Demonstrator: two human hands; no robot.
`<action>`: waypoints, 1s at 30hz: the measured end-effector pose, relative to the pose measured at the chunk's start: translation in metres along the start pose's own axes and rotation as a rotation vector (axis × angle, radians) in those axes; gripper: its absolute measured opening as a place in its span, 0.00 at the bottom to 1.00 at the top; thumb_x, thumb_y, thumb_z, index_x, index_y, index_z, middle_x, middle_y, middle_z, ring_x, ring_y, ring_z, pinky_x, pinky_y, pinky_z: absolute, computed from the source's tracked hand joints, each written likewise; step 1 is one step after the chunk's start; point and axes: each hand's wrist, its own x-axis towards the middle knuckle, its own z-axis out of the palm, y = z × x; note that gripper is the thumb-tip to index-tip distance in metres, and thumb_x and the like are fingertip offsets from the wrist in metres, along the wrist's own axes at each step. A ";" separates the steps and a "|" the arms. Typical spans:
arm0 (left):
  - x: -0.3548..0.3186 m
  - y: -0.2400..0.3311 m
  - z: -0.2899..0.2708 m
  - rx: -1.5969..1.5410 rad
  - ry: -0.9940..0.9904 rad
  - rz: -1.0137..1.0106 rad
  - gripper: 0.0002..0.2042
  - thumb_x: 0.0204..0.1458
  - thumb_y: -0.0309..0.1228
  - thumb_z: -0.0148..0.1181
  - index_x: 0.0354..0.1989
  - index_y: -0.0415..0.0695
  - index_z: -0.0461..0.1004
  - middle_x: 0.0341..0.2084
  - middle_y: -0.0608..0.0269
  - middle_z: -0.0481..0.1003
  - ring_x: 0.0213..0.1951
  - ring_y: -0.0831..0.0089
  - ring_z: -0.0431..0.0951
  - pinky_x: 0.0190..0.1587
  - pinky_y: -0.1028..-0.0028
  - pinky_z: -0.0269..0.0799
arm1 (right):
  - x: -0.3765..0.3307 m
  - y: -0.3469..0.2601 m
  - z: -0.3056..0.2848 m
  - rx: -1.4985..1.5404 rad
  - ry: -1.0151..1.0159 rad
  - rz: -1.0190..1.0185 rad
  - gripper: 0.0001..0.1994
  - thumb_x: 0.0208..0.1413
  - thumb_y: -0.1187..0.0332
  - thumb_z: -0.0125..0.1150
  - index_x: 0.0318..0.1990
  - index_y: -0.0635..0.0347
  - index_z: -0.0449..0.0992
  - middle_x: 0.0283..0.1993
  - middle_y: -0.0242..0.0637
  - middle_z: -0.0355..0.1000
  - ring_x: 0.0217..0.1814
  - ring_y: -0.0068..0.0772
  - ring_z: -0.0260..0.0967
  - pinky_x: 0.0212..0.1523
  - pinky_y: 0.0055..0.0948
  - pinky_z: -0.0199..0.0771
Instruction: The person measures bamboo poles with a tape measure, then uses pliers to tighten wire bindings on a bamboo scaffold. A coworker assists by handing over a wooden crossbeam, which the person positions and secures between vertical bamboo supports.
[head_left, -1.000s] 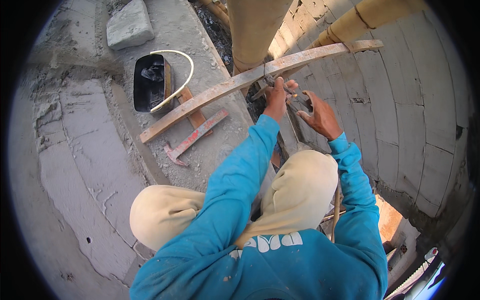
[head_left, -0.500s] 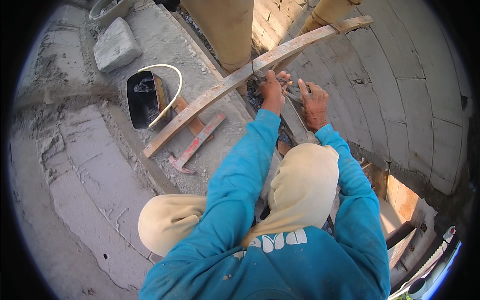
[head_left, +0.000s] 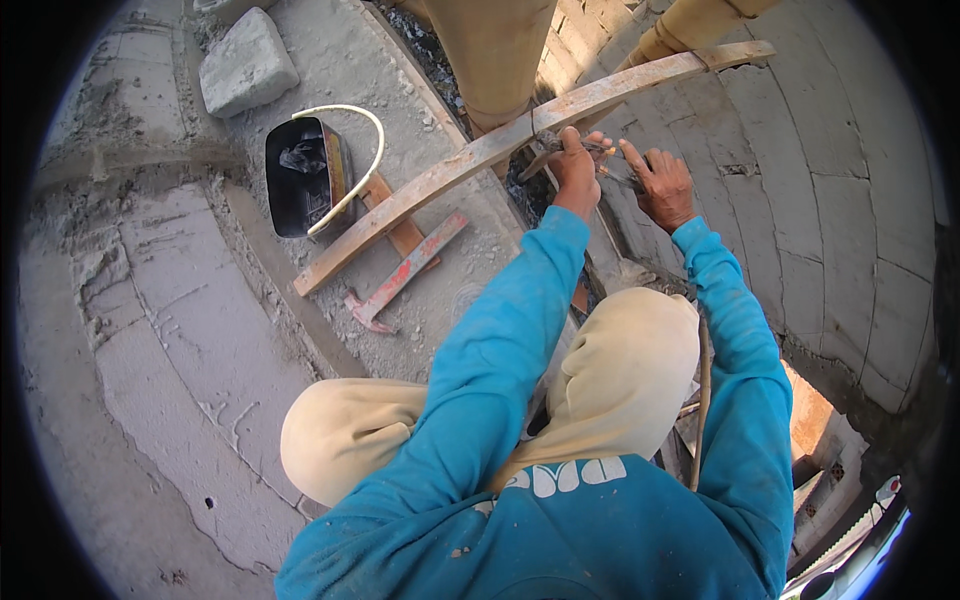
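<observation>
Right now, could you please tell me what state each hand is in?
Left hand: curled beside the wooden bar; grip cannot be told.
Right hand: partly curled; grip unclear.

Ledge (head_left: 330, 60): grey, dusty; it carries the stone, bucket and hammer.
Stone block (head_left: 248, 64): pale, rough-faced, at the ledge's far left edge.
Bucket (head_left: 285, 192): black inside, four-sided with rounded corners, nearer the ledge's left edge than its right.
Bucket handle (head_left: 381, 150): cream-white, arching out past the bucket's right side.
Crumpled scrap (head_left: 303, 156): dark, inside the bucket.
Claw hammer (head_left: 408, 272): worn red and grey, lying flat; head toward the ledge's left edge, handle slanting toward the right.
Crumbs (head_left: 345, 335): loose grit around the hammer head.
Slabs (head_left: 190, 350): pale grey, seamed, beyond the ledge's left edge.
Wall (head_left: 840, 220): grey blocks, at right.
</observation>
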 end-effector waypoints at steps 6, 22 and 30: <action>0.005 -0.005 0.002 -0.027 0.033 -0.003 0.20 0.66 0.43 0.48 0.53 0.37 0.63 0.41 0.51 0.79 0.38 0.60 0.82 0.45 0.60 0.75 | 0.007 0.016 0.005 0.052 -0.047 -0.047 0.40 0.44 0.77 0.64 0.70 0.43 0.64 0.34 0.33 0.62 0.34 0.37 0.64 0.32 0.37 0.62; -0.158 0.238 0.043 0.443 -0.036 1.030 0.42 0.51 0.42 0.66 0.67 0.35 0.49 0.55 0.43 0.58 0.64 0.51 0.60 0.72 0.49 0.51 | -0.021 -0.051 -0.016 0.507 -0.304 0.411 0.45 0.36 0.75 0.72 0.68 0.49 0.62 0.48 0.44 0.67 0.49 0.52 0.71 0.47 0.50 0.73; -0.194 0.347 0.156 0.919 -0.250 1.562 0.57 0.39 0.54 0.78 0.67 0.31 0.48 0.59 0.37 0.64 0.62 0.51 0.68 0.68 0.52 0.64 | -0.023 -0.052 -0.016 0.640 -0.312 0.446 0.42 0.39 0.75 0.70 0.67 0.50 0.63 0.45 0.45 0.68 0.48 0.53 0.72 0.45 0.50 0.73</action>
